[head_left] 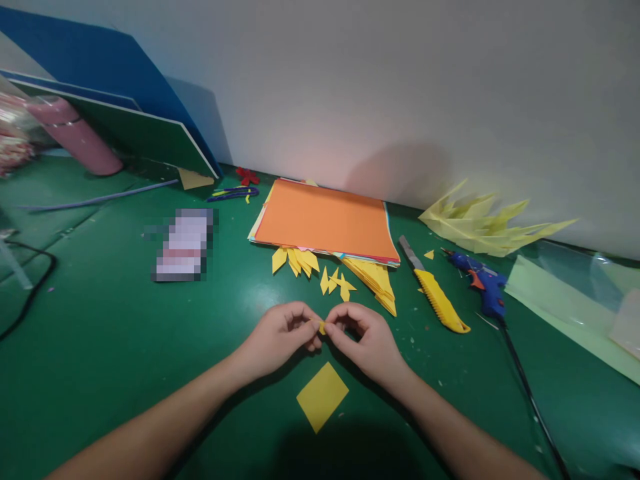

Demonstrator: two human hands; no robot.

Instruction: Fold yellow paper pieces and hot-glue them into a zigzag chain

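Observation:
My left hand (281,337) and my right hand (364,340) meet above the green table (100,347), fingers pinched together on a tiny folded piece of yellow paper (322,327). Only a sliver of that piece shows between the fingertips. A flat yellow paper square (322,396) lies on the table just below my hands. Beyond my hands lie several small folded yellow paper pieces (300,261) and a fanned stack of yellow pieces (375,280).
A stack of coloured paper with an orange sheet on top (325,220) lies at the back. To the right lie a yellow utility knife (437,299), a blue glue gun (483,283) with its cord, pale yellow paper scraps (485,223) and green sheets (565,300). Boards (115,127) lean at the left.

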